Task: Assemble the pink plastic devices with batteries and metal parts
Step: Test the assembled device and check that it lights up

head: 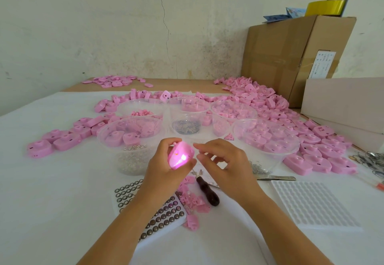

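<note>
Head view, looking down on the white-covered table (52,192).

- My left hand (164,167) is raised above the table, holding a rounded pink plastic device (180,157). The fingers curl over its top edge and the thumb clamps its lower edge. A bright spot glows inside the shell.
- My right hand (226,167) sits just beside the device. Its fingers are apart and loosely bent, with the forefinger tip and thumb tip close to the shell's right edge. I cannot tell whether they pinch anything small.
- Below my left wrist lies a white sheet of round silver button batteries (166,216), partly under the forearm.
- Between my forearms is a dark-handled pointed tool (208,193), next to a scatter of small pink plastic pieces (194,201).
- Near my right forearm is a white moulded tray of dimples (311,204), with slim metal tweezers (277,178) just behind it.
- Behind my hands stand clear plastic bowls (128,131) holding pink shells and small metal parts.
- Loose pink housings (311,140) are heaped around the bowls.
- At far right stands a brown cardboard box (291,56).
</note>
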`<action>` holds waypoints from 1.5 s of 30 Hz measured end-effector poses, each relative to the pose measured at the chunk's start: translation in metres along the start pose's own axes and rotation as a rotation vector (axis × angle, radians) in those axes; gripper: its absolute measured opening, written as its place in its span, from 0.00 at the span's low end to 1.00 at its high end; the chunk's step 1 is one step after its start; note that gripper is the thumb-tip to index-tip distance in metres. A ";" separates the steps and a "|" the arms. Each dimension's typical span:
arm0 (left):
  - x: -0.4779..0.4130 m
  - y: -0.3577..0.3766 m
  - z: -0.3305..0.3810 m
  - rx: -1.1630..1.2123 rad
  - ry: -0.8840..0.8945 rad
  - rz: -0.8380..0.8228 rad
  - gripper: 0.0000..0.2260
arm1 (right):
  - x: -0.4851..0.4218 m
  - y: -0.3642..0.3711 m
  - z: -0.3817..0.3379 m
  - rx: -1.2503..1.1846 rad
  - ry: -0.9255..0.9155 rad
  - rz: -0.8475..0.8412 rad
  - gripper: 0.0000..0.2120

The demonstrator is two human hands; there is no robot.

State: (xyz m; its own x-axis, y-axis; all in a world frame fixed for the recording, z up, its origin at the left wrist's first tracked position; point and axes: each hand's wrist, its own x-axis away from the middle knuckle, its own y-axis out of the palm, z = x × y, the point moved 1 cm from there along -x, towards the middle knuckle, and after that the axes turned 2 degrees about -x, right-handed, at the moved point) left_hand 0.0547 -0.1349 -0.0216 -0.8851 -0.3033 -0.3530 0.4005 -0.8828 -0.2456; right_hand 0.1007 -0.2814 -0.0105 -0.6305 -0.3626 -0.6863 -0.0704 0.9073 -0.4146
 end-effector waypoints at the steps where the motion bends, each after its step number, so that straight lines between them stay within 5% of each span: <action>1: 0.000 0.001 -0.001 -0.004 0.013 -0.013 0.17 | 0.001 0.002 -0.001 -0.010 -0.019 -0.029 0.11; 16: 0.001 0.003 0.001 0.003 0.069 -0.049 0.19 | 0.002 0.005 -0.005 -0.119 0.113 -0.017 0.06; 31: 0.003 0.005 0.001 0.017 0.033 -0.086 0.20 | -0.001 0.001 -0.012 -0.318 0.264 0.008 0.12; 35: 0.001 0.002 0.004 0.076 -0.027 -0.045 0.22 | -0.010 -0.021 -0.001 -0.427 0.473 0.112 0.11; 38: 0.001 0.001 0.005 0.160 -0.080 -0.020 0.21 | -0.008 -0.026 0.010 -0.031 0.619 -0.136 0.11; 40: 0.002 0.000 0.005 0.198 -0.104 -0.014 0.21 | -0.005 -0.023 0.009 0.290 0.464 -0.328 0.12; 45: 0.001 -0.004 0.010 0.321 -0.110 -0.038 0.18 | 0.000 -0.014 -0.001 0.218 0.209 -0.610 0.18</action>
State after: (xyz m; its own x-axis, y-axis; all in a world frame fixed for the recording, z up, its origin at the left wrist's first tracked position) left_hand 0.0496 -0.1355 -0.0118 -0.9251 -0.2899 -0.2452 0.2876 -0.9567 0.0459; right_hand 0.1006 -0.2942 -0.0039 -0.6650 -0.7271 -0.1704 -0.3172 0.4816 -0.8170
